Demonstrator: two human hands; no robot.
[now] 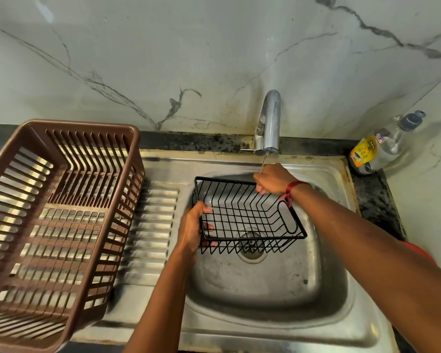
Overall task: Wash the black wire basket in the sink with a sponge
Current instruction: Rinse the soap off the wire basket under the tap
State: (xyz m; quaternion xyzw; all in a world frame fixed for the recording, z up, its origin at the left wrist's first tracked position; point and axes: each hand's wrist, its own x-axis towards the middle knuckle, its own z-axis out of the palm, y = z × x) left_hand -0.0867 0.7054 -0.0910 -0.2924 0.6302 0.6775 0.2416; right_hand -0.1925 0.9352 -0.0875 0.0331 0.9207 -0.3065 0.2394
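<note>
Black rectangular wire basket (255, 238), held over the stainless steel sink (265, 289), my left hand (194, 228) curled round its left end, my right hand (273, 178) gripping the far rim: likely light, rigid, slippery when wet; best held by the rims.

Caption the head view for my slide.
Left hand and right hand hold the black wire basket over the sink under the trickling tap.

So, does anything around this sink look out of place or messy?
The pump bottle lies tipped over in the corner right of the sink, not upright. Dark grime lines the wall joint behind the tap. The black wire basket looks intact; nothing seems spilled.
</note>
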